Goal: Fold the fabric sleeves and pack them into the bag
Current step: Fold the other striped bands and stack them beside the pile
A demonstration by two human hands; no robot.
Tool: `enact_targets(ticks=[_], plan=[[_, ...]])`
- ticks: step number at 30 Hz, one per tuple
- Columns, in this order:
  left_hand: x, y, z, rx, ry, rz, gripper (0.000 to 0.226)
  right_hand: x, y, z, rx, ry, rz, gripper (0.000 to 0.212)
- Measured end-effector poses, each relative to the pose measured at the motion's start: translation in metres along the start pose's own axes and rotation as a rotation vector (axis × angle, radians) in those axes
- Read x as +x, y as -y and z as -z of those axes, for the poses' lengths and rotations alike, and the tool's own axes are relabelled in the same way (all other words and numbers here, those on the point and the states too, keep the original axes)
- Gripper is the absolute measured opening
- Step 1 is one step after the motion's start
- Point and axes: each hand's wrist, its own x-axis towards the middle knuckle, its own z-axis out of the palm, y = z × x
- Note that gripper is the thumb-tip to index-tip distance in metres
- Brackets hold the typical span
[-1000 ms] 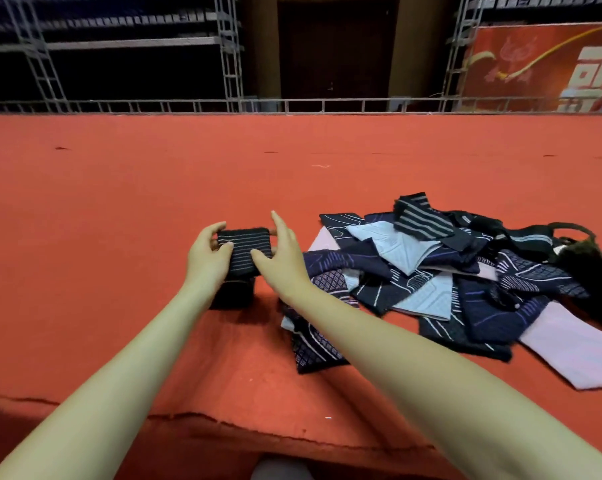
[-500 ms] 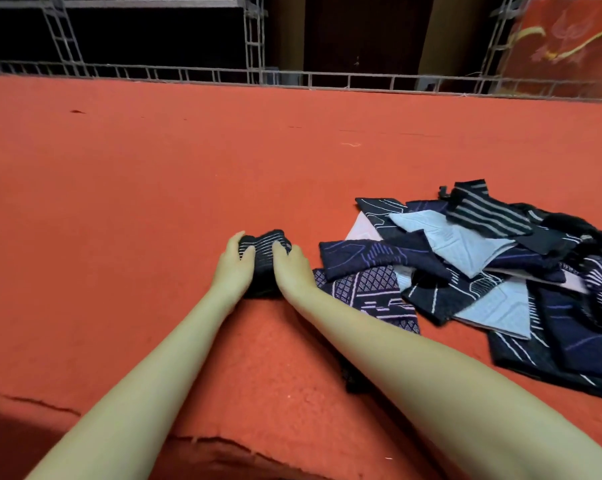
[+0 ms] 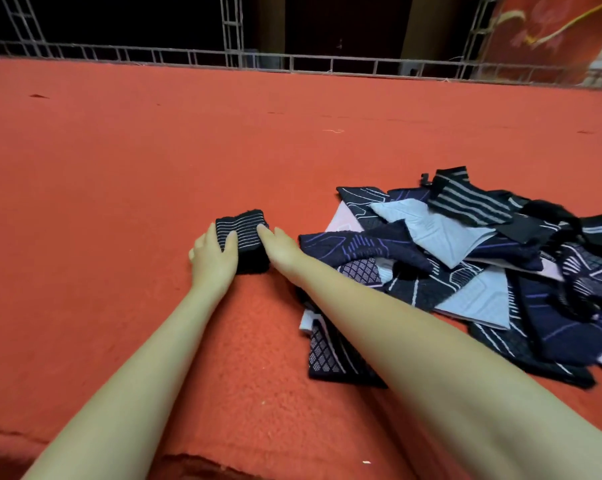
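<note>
Head view: folded striped sleeve now lowered onto red carpet, left hand and right hand pressing its sides, fingers loosely straight. One fold done; heap of sleeves remaining.

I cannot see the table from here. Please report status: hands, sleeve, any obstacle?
Left hand and right hand press folded striped sleeve on red carpet. Unfolded pile close at right. No bag in view.
</note>
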Motion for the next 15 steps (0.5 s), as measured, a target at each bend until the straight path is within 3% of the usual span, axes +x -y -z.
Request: enact_targets(ticks=[4, 7, 9, 15], plan=[[-0.048, -0.026, 0.008, -0.005, -0.157, 0.060, 0.057, -0.051, -0.007, 0.049, 0.415, 0.139, 0.036, 0.044], [-0.084, -0.063, 0.003, -0.025, -0.264, -0.077, 0.054, -0.084, -0.038, 0.098, 0.465, -0.016, 0.159, 0.032], [-0.100, -0.093, -0.011, -0.033, -0.237, -0.196, 0.050, -0.102, -0.067, 0.134, 0.370, -0.165, 0.235, 0.027], [-0.130, -0.176, -0.076, -0.045, 0.114, -0.415, 0.039, -0.129, -0.145, 0.252, -0.219, -0.738, 0.295, 0.027]])
